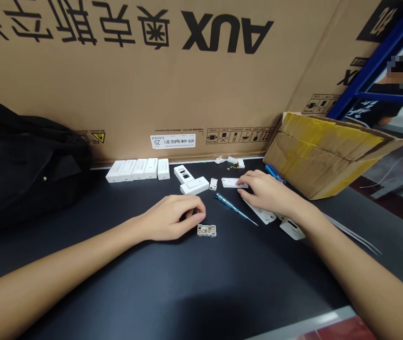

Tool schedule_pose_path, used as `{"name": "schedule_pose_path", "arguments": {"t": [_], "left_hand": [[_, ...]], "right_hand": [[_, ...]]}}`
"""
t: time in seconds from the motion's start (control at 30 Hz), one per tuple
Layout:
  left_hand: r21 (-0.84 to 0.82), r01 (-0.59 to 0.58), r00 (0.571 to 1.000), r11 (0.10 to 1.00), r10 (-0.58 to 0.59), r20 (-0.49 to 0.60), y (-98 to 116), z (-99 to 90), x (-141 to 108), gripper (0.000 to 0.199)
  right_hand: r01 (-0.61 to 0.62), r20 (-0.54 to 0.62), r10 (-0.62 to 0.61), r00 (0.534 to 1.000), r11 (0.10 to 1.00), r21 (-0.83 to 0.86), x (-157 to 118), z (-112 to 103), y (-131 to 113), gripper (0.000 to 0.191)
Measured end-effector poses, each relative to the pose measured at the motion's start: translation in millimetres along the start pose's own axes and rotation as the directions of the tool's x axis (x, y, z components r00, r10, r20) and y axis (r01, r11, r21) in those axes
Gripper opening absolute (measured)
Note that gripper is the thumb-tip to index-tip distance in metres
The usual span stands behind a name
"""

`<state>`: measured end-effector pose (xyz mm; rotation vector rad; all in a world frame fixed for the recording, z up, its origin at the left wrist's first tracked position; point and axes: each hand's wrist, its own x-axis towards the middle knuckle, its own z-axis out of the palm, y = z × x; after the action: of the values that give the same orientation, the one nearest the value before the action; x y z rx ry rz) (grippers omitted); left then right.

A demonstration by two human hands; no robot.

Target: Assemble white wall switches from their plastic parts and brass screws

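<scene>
My left hand (175, 218) rests on the dark table with its fingers curled and the fingertips together, nothing visible between them. Just beside those fingertips lies a small white switch module (207, 231) with brass-coloured metal parts inside. My right hand (267, 190) has its fingers and thumb at the right end of a flat white plastic plate (230, 182), which lies on the table. Between the hands is a blue screwdriver (235, 208) with its tip toward the lower right. Partly under my right hand are another white strip (265, 216) and a white cover (292, 229).
White rectangular housings (139, 169) stand in a row at the back left. Nearer the middle lie an open white frame (183, 174), a closed housing (194, 185) and tiny brass parts (235, 166). A black bag (27, 165), a taped carton (314, 156) and a large cardboard box (173, 89) surround them.
</scene>
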<state>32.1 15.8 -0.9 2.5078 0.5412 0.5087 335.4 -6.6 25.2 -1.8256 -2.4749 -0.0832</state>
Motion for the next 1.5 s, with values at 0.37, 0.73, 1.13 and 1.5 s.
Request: {"name": "schedule_pose_path", "arguments": {"t": [0.37,0.73,1.13,1.5], "left_hand": [[0.002,-0.022,1.0,1.0,0.022,-0.013,0,1.7,0,0.019],[-0.041,-0.019,1.0,0.999,0.019,-0.004,-1,0.3,3,0.021],[-0.002,0.052,0.987,0.999,-0.052,-0.151,-4,2.2,3,0.018],[0.29,0.346,0.893,0.892,-0.219,-0.393,-6,5.3,6,0.026]], "right_hand": [[-0.003,-0.006,0.003,1.0,1.0,0.009,0,-1,-3,0.031],[-0.033,-0.067,0.037,0.997,0.998,0.05,9,1,-14,0.034],[0.054,-0.01,-0.053,0.999,0.985,0.166,46,-2,-42,0.044],[0.032,-0.055,-0.027,0.998,0.996,0.081,35,3,-34,0.032]]}}
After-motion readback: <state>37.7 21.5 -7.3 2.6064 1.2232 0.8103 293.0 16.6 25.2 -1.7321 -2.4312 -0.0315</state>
